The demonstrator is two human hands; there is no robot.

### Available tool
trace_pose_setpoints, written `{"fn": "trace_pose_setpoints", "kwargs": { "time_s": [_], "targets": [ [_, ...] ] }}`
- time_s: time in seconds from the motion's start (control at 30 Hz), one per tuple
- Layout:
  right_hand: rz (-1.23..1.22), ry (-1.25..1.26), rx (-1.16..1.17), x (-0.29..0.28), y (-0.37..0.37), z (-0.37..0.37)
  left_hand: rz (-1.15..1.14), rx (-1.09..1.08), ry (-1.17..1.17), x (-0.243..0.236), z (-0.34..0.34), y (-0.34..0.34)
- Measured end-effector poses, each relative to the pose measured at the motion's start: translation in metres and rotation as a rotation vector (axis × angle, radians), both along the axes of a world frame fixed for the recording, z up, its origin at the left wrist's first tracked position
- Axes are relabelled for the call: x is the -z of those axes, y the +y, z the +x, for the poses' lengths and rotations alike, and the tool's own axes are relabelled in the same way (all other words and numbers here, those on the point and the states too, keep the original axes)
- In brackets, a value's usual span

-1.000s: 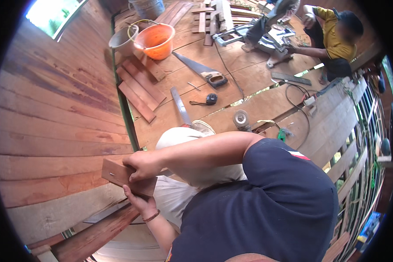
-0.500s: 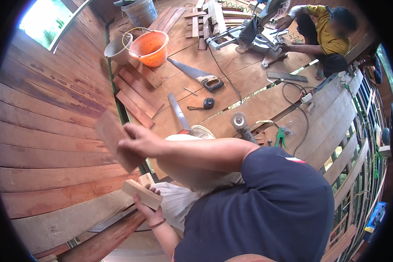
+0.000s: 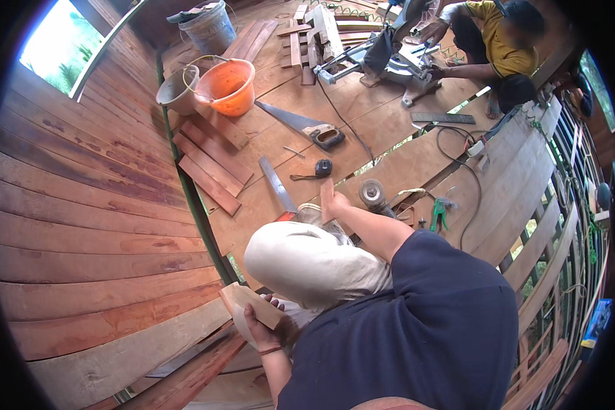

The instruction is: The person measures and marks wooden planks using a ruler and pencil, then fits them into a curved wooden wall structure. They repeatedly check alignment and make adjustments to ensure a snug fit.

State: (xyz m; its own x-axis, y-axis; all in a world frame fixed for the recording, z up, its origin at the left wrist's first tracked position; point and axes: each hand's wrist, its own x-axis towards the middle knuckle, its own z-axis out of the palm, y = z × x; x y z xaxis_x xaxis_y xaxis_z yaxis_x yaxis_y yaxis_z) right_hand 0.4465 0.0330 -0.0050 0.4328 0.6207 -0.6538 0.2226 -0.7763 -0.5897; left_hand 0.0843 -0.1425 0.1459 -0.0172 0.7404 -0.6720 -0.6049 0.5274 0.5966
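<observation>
My left hand (image 3: pixel 265 330), with a bracelet at the wrist, is wrapped round a short pale wood block (image 3: pixel 256 305) beside my left leg, close to the plank wall. My right hand (image 3: pixel 340 206) grips a small reddish board (image 3: pixel 328 197), held on edge over the floor past my raised knee. Just beyond that board lies a black tape measure (image 3: pixel 323 167). To the left of it is a saw blade (image 3: pixel 275 181) with a red-orange handle end, partly hidden by my knee. An angle grinder (image 3: pixel 373 196) lies right of my right hand.
A handsaw (image 3: pixel 304 126), an orange bucket (image 3: pixel 227 87) and reddish boards (image 3: pixel 212 174) lie further off. A co-worker (image 3: pixel 506 41) crouches at a miter saw (image 3: pixel 406 65). Gaps run between floor planks on the right. A green-handled tool (image 3: pixel 440 214) and a cable (image 3: pixel 482 198) lie there.
My right hand has swung the reddish board from the wall side to the right, past my knee. My left hand, still on the wood block, has shifted slightly right and down.
</observation>
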Motion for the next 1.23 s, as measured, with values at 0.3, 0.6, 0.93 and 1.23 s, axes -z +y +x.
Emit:
{"fn": "trace_pose_setpoints", "kwargs": {
  "time_s": [0.3,0.6,0.93,1.23],
  "targets": [
    [-0.066,-0.321,-0.313,0.032,-0.03,0.007,0.278,-0.037,-0.108,-0.01,-0.003,0.014],
    [0.749,0.355,-0.487,-0.242,0.022,-0.06,0.508,-0.328,0.236,-0.077,0.01,0.045],
    [0.685,0.605,-1.126,-0.318,-0.062,-0.168,0.622,-0.175,0.704,-0.158,0.039,0.015],
    [0.477,1.014,-0.583,-0.295,-0.022,-0.152,0.898,-0.792,1.926,-0.194,-0.025,-0.053]
  ]
}}
